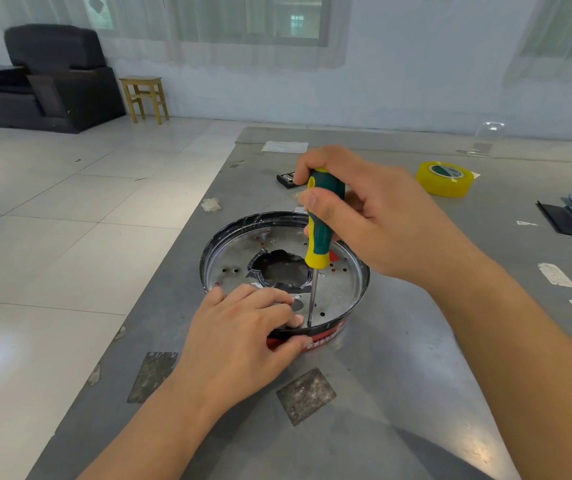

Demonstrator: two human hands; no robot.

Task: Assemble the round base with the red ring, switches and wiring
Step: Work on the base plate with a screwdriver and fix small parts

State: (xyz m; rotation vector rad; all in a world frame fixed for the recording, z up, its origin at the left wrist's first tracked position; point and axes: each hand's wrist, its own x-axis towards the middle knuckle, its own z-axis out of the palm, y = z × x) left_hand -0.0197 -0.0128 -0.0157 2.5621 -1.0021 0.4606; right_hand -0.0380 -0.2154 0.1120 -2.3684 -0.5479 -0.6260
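A grey metal table (399, 341) fills most of the view, seen from above by a person's head camera. Near its left edge sits the round base (340, 292), a shallow black-walled tray with a silvery perforated floor and a ragged dark hole at its centre. A red ring (326, 336) shows on the outer wall at the near side.

The right hand (374, 216) is wrapped around the green and yellow handle of a screwdriver (322, 220), thumb pressed on the front of the grip. The tool stands almost upright, its thin steel shaft running down to the near inner edge of the base, where the tip meets the floor just beside the wall.

The left hand (246, 334) clasps the near rim of the base: the fingers curl over the wall onto the floor, right next to the screwdriver tip, and the thumb presses the red ring from outside.

Further back on the table lie a yellow tape roll (445, 180), a small black case (286, 178) partly hidden behind the right hand, and black and blue items at the far right edge. A dark armchair (49, 77) and a wooden stool (144, 97) stand on the tiled floor beyond.
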